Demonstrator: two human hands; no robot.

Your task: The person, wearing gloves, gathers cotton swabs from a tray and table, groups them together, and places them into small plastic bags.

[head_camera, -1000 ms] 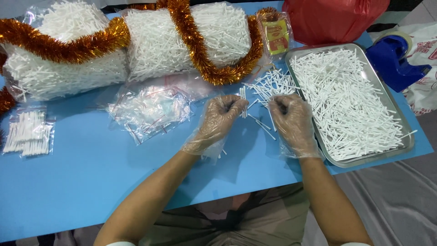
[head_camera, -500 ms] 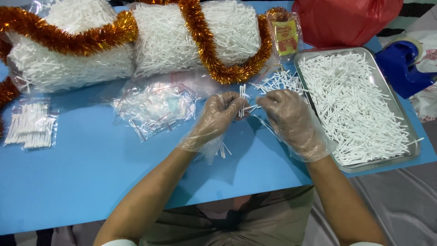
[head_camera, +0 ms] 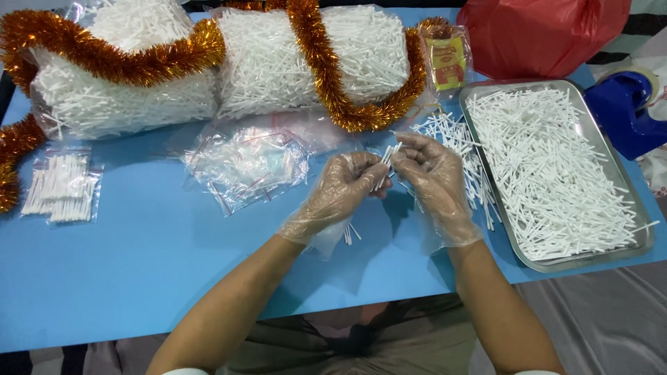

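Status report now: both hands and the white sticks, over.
Left hand and right hand, both gloved, pinch a small bunch of white sticks together above the blue table. Loose sticks lie beside the metal tray. Nothing blocks.

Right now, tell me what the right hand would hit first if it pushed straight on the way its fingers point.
The right hand points up and left, so it would probably first meet the small bundle of white sticks pinched by the left hand, then that hand's fingertips.
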